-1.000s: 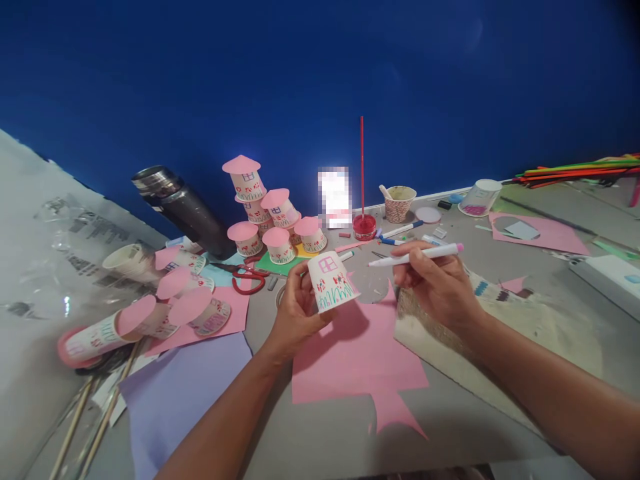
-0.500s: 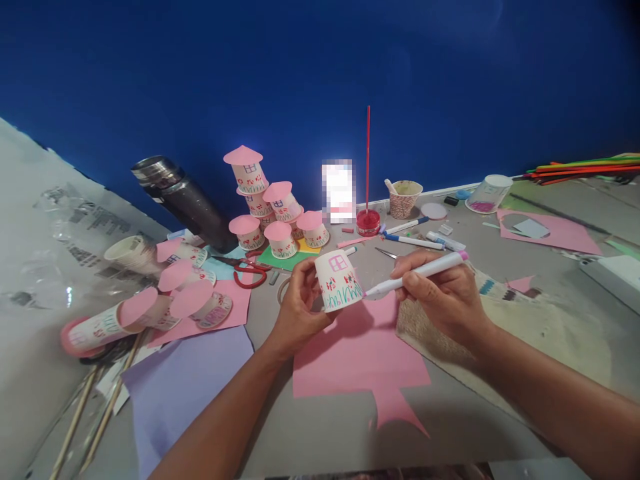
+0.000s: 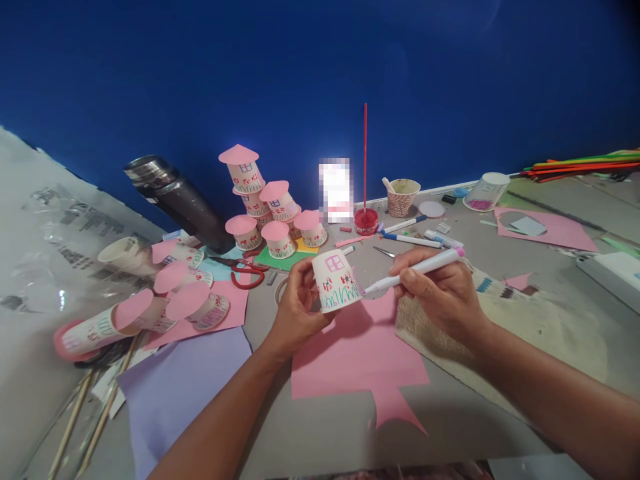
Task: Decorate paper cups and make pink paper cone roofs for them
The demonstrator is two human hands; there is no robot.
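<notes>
- White tapered paper cup (image 3: 334,283), drawn with a purple window, red flowers and green grass, is held above the middle of the grey counter (image 3: 320,440), wide end downward and its axis leaning a little.
- The left hand (image 3: 297,303) is the nearer one, holding the cup from its left side; its fingers curl round the wall with the thumb under the lower rim. Whether any fingertips reach inside is hidden.
- The right hand (image 3: 443,287) pinches a slim white marker with a pink end (image 3: 425,267) between thumb and fingers, closed on the barrel.
- The marker's long axis slants down leftward, its tip at the cup's lower right side; I cannot tell whether it touches.
- Below the cup, a cut pink paper sheet (image 3: 350,367) extends toward the counter's near edge.
- Near the far edge, left of centre, stand white paper cups with pink cone roofs (image 3: 277,233).
</notes>
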